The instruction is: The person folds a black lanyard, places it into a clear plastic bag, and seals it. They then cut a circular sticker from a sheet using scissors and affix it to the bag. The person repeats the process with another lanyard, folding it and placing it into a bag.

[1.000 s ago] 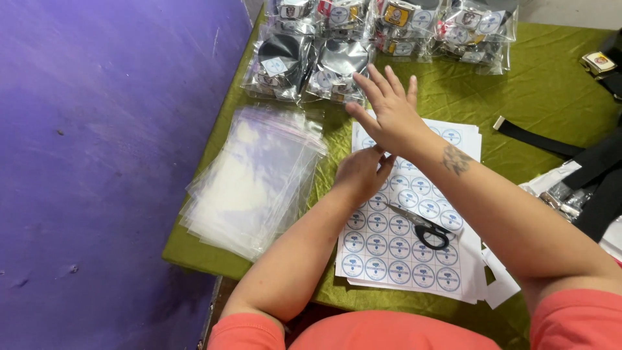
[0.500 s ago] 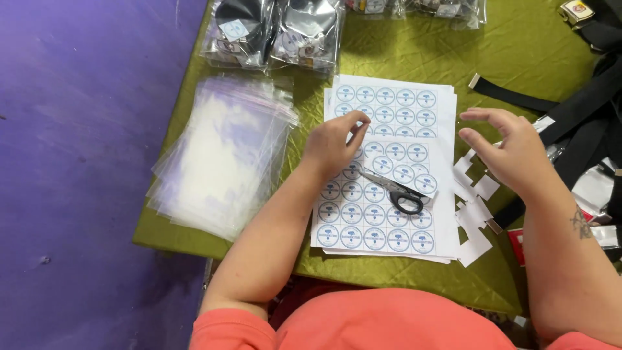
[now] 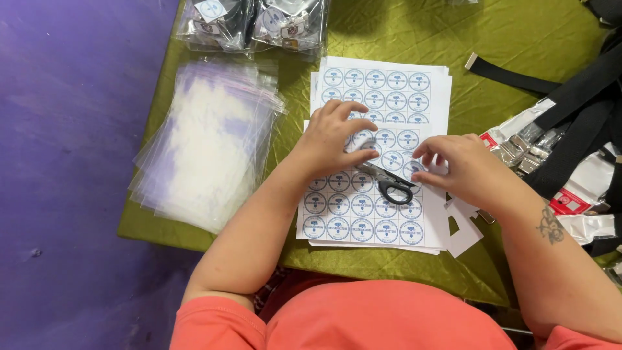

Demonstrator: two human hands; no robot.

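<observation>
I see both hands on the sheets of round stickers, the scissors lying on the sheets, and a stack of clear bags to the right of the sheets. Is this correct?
Not quite. The head view shows the clear bags lying to the left of the sticker sheets, not the right. The rest holds: the left hand and right hand rest on the sheets, and the scissors lie on them.

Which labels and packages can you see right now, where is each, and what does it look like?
Sticker sheets: table centre, under both hands; white, round blue-and-white labels in rows.
Clear bags: stacked left of the sheets; see-through, flat.
Filled bags: top edge; clear, dark contents, round labels.
Foil packets: right, among black straps; silver, white and red.
</observation>
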